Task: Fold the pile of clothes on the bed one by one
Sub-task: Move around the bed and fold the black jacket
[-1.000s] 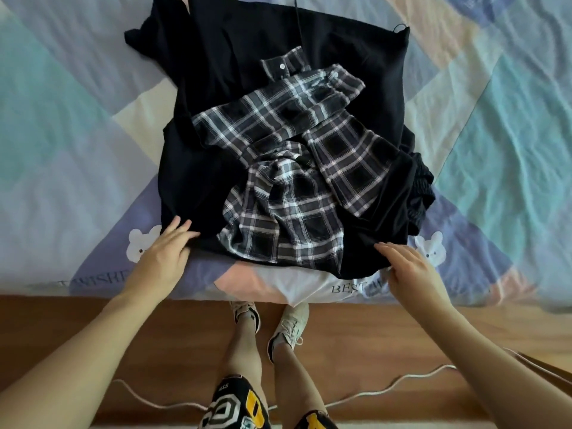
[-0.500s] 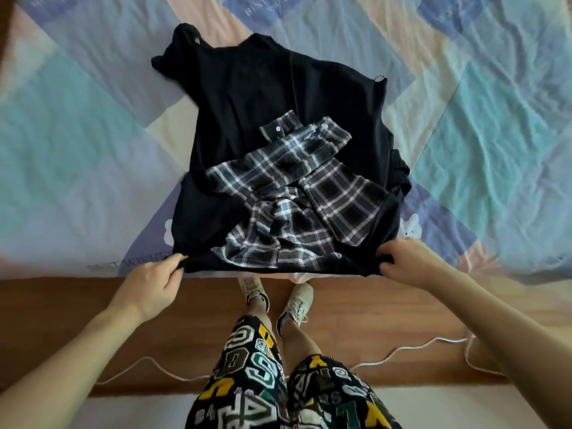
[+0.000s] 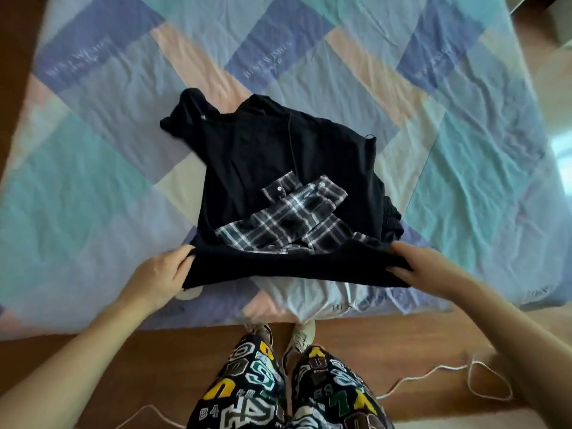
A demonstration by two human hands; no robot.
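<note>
The left hand point(image 3: 161, 278) grips the near left corner of the black garment point(image 3: 278, 168), its fingers curled round the lifted hem. The right hand point(image 3: 418, 267) holds the near right corner, fingers closed on the cloth. Between both hands the hem is raised and stretched. Just beyond the fingers, a plaid shirt point(image 3: 291, 219) lies crumpled on top of the black garment. The garment's far part rests flat on the patchwork bedcover point(image 3: 108, 156). Below the fingers, a white cable point(image 3: 433, 371) lies on the wooden floor point(image 3: 139, 360).
</note>
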